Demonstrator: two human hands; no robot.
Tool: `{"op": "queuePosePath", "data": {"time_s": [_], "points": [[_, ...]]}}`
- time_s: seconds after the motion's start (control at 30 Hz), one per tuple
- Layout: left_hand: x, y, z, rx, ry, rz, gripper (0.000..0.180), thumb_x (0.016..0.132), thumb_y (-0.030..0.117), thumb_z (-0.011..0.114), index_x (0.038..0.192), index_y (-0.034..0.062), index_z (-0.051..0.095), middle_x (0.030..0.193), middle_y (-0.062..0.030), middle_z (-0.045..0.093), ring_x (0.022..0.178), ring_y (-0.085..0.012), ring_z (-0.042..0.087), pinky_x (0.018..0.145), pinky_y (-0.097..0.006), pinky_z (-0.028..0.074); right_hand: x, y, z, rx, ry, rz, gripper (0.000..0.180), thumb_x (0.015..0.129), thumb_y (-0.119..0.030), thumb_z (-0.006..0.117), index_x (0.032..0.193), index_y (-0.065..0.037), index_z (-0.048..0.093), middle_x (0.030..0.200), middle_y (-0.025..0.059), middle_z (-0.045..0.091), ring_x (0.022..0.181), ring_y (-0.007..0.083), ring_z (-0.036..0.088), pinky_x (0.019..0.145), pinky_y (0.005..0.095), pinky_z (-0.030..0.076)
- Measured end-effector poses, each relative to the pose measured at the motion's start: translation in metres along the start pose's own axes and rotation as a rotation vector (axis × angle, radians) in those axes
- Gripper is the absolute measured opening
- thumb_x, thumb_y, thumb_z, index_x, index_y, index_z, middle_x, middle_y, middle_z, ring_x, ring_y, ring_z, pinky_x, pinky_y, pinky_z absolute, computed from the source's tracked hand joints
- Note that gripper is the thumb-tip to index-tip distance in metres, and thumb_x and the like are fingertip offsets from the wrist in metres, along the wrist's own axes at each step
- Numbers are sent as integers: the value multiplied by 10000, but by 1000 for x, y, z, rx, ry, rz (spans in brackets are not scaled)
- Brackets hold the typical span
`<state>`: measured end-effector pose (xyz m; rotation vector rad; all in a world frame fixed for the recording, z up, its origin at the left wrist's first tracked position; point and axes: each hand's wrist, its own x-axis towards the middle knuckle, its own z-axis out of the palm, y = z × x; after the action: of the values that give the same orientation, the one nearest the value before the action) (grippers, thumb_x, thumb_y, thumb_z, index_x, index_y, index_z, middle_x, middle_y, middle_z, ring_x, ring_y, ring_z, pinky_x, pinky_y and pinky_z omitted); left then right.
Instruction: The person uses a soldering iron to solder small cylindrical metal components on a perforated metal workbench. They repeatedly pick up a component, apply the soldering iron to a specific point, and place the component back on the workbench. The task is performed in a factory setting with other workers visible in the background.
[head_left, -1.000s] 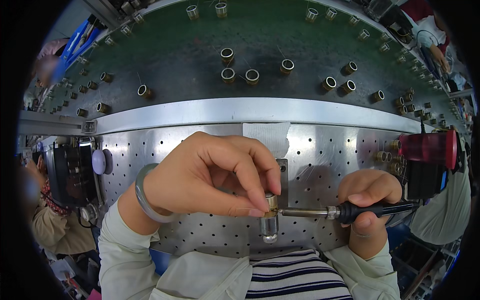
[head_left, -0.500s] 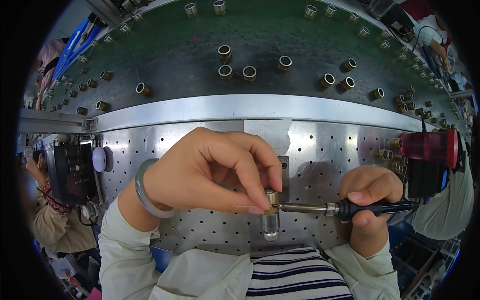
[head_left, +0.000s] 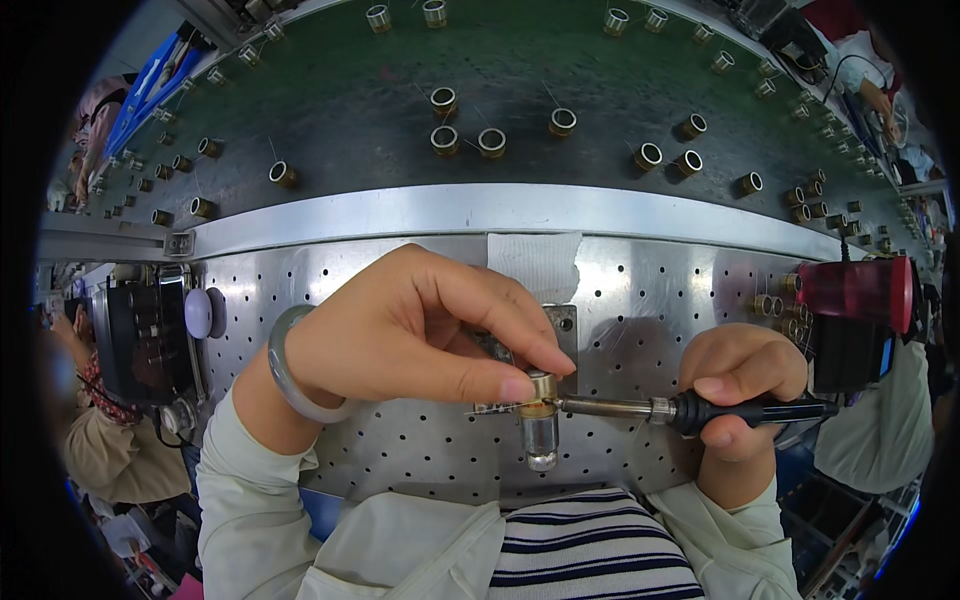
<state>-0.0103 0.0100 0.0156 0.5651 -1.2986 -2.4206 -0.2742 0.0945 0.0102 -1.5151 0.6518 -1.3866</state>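
My left hand (head_left: 400, 335) pinches a small voice coil (head_left: 542, 388) between thumb and fingers. The coil, a silvery ring with a coppery band, sits on the upper end of a shiny metal cylinder (head_left: 541, 438). A thin wire (head_left: 488, 409) sticks out leftward below my thumb. From the right, my right hand (head_left: 748, 372) grips the black handle of a soldering iron (head_left: 690, 412), thumb on top. Its narrow tip meets the right side of the coil near the coppery band; the exact contact point is too small to tell.
Beyond the perforated metal plate (head_left: 640, 285) and a silver rail (head_left: 480, 208) runs a dark green belt (head_left: 340, 95) carrying several coils. More coils (head_left: 790, 310) stand near a red-fronted device (head_left: 860, 295) at right. A black device (head_left: 140, 340) is at left. People work on both sides.
My left fingers have shifted slightly on the coil, and the thumb sits a little higher, showing more of the wire and coil. The iron stays nearly in place, its tip still at the coil.
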Motion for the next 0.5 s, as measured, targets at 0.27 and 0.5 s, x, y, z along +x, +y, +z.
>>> {"op": "queuePosePath", "data": {"time_s": [0.27, 0.5], "points": [[0, 1, -1, 52, 11, -48, 350, 676, -80, 729, 1017, -77, 650, 1015, -184, 609, 877, -189, 617, 734, -221, 517, -7, -3, 1, 72, 156, 41, 210, 705, -24, 736, 832, 57, 590, 615, 119, 584, 459, 174, 548, 435, 256, 422], [-1, 2, -7, 17, 8, 8, 496, 651, 80, 808, 1084, -68, 619, 1079, -175, 586, 959, -200, 591, 790, -252, 513, -8, -1, 2, 183, 175, 79, 201, 718, -16, 718, 844, 56, 580, 613, 111, 580, 447, 169, 546, 429, 256, 422]]}}
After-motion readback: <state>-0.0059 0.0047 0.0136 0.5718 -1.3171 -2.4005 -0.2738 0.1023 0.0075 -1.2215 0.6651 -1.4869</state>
